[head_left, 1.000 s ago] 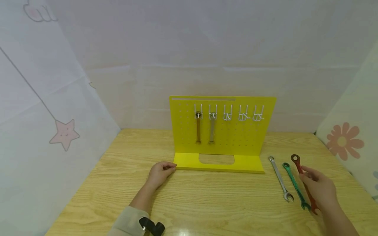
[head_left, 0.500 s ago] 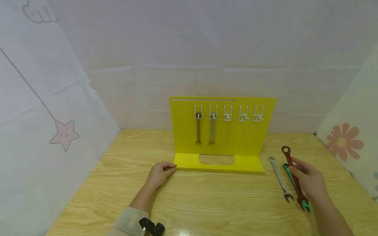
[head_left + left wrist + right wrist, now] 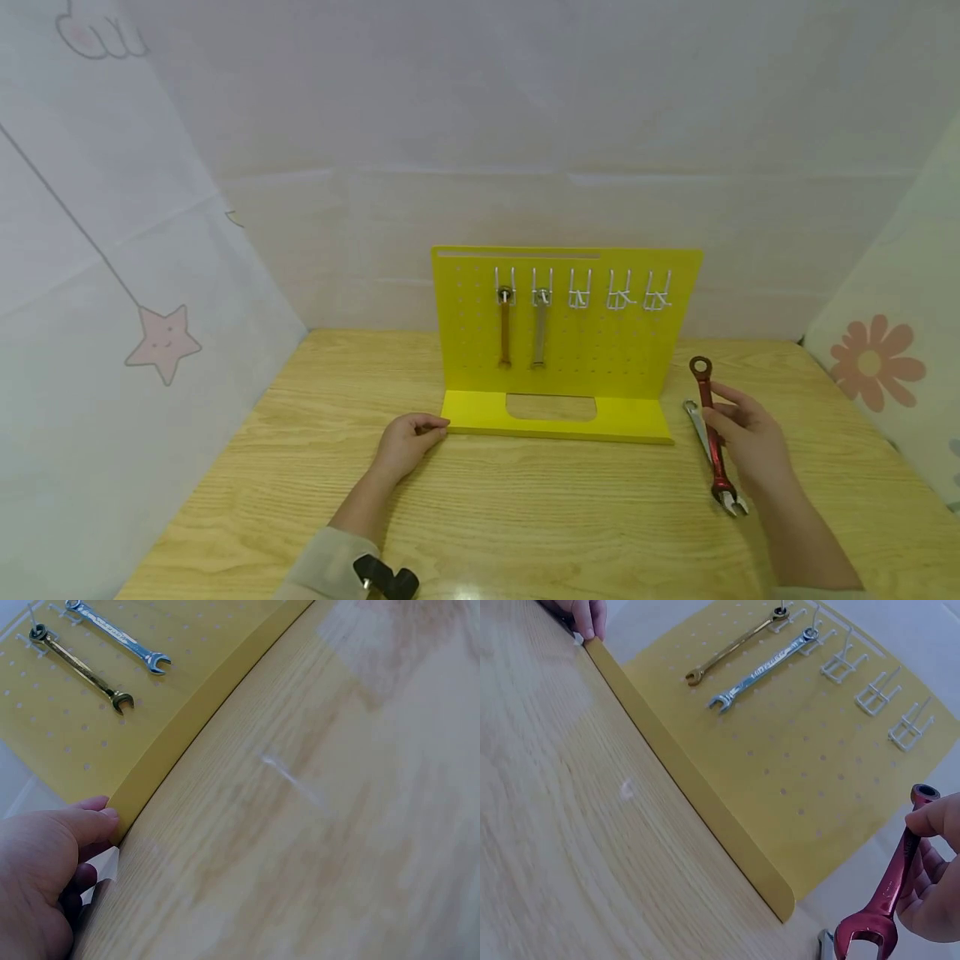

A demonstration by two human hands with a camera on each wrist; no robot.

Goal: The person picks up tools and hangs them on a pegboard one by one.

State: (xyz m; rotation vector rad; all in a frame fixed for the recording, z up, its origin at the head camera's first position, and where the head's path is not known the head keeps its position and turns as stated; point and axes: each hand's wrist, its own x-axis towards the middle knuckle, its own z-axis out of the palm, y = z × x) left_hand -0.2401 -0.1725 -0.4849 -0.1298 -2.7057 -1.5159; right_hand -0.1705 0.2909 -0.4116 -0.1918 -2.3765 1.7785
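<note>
My right hand (image 3: 753, 442) pinches a red combination wrench (image 3: 712, 425) by its shank, ring end up and open end down. In the right wrist view, this red wrench (image 3: 885, 892) is right of the yellow pegboard's corner. A silver wrench (image 3: 697, 427) lies on the table, partly covered by the red one. The green wrench is hidden behind my right hand and arm. My left hand (image 3: 405, 446) pinches the front left corner of the yellow pegboard stand (image 3: 630, 417), thumb on its lip (image 3: 142, 784). A brass-coloured wrench (image 3: 505, 333) and a silver wrench (image 3: 540, 333) hang from the board's two left hooks.
Three white wire hooks (image 3: 618, 296) on the right of the board hold nothing. The wood-grain table (image 3: 555, 517) spreads in front of the stand. Pale cloth walls (image 3: 525, 125) with printed figures close off the back and sides.
My right hand has lifted the red wrench and carried it left, across the green wrench to over the silver one. My left hand stays at the stand's corner.
</note>
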